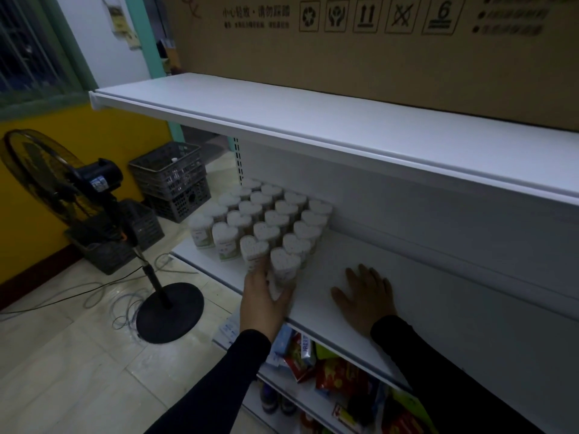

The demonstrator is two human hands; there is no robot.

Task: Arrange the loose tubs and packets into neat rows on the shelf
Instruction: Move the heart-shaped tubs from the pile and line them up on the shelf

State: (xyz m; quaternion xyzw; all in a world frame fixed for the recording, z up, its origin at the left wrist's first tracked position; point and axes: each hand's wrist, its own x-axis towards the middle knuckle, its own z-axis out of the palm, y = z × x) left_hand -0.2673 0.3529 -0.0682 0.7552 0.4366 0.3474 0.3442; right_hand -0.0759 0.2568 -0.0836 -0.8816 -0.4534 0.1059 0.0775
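The heart-topped tubs [266,220] stand on the middle shelf [391,277], at about nine o'clock of its visible length, packed upright in slanting rows that run from the front lip back to the rear panel. Most touch their neighbours and the rows read as even, so that block looks largely settled. The nearest tub [283,270], at the six o'clock corner of the block, is the one in hand: the left hand [266,299] holds it with fingers curled round its lower body, and it stands just beside the tub [254,255] at its ten o'clock. I judge it is being seated as the end of a row, not yet let go.

The right hand [365,297] lies flat on the bare shelf at three o'clock of the tubs, fingers spread and straight, gripping nothing, well apart from the block.

What is left seems to be the packets. On the lower shelf [300,399], at six o'clock, coloured packets [313,358] lie tilted and overlapping, with some dark bottles [275,402] towards seven o'clock; none of these sit in rows. The stretch of middle shelf from three o'clock onward carries nothing visible. So the tubs are near done, the packets untouched as far as can be seen.

Above, at twelve o'clock, a large cardboard carton [344,42] sits on the top shelf [282,111]. On the floor at nine o'clock stand a pedestal fan [94,195] and stacked grey crates [172,180].
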